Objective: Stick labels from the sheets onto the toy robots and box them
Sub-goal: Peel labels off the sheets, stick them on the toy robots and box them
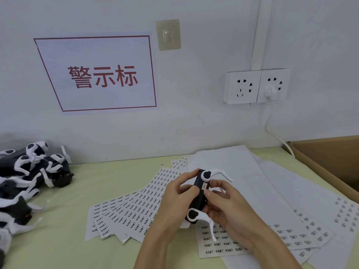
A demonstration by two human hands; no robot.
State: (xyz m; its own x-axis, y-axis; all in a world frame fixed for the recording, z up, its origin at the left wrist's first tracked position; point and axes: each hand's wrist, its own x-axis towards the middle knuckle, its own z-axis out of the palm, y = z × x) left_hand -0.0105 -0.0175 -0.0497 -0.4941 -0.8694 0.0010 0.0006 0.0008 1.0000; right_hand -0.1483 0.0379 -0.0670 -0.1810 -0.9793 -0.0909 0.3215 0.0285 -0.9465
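**Label going onto a held toy robot: where it may slip**

The pale green tabletop (pixel 64 239) carries everything. At its right edge stands a brown cardboard box (pixel 330 162), open-topped and only partly in view. Fanned across the middle are white paper label sheets printed with rows of small black marks (pixel 136 206), with more sheets, some largely blank, spreading toward the right edge. At the left edge lies a heap of black-and-white plastic toy robots (pixel 29 177), apparently waiting their turn.

Above the sheets, near the middle of the tabletop, the person holds one black toy robot with white curved legs (pixel 200 193) off the surface. A small white label (pixel 205 185) sits on its dark body.

The likely troubles, judged from this pose:
- The label may go on crooked or creased if the thumb presses before it lies flat, since the body is narrow and the legs crowd the fingers.
- The thin white legs stick out toward the sheets; a turn of the toy could catch and drag a sheet, or strain a leg.
- The box stands well apart from the hands, so the carry across the loose sheets could scatter them.

The left hand (pixel 174 199) is curled round the toy's left side, thumb on top, gripping it. The right hand (pixel 223 202) is likewise closed on the toy from the right, its thumb tip beside the label; whether it presses the label cannot be told.
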